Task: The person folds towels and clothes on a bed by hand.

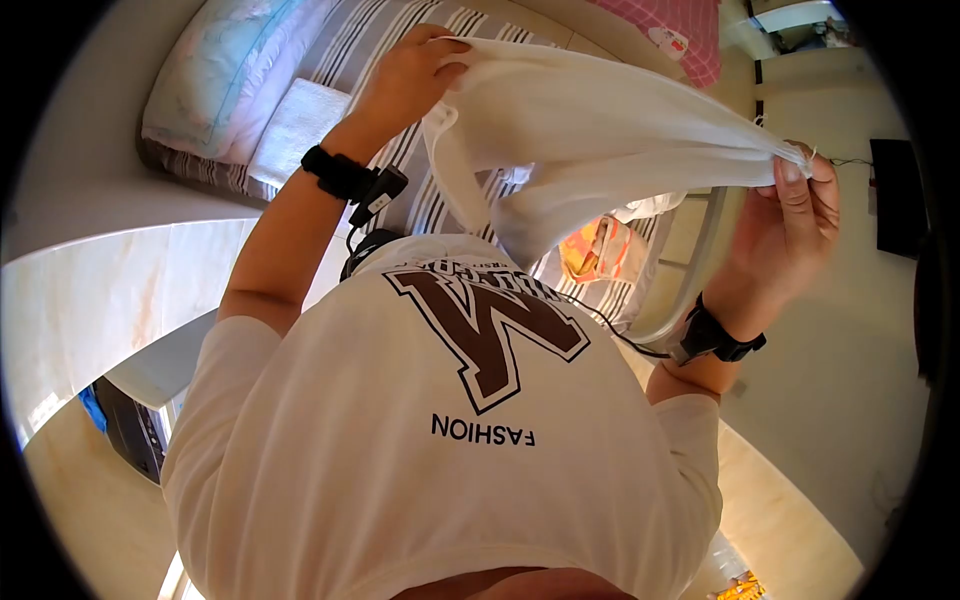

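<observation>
A thin white garment (600, 110) is stretched in the air between my two hands, above the bed; its exact kind does not show. My left hand (415, 75) pinches its upper left edge between thumb and fingers. A narrow folded strip of the same cloth hangs below that hand. At the far right, my right hand (795, 215) grips a gathered corner, with a few loose threads sticking out by the thumb. The lower part of the cloth droops close to my chest.
Beneath the cloth lies a bed with a striped sheet (400, 30). A pale pillow (225, 75) and a folded white towel (300, 130) lie at its left. An orange patterned item (600, 250) lies near the right side. Black wrist devices (340, 175) with a cable are on my arms.
</observation>
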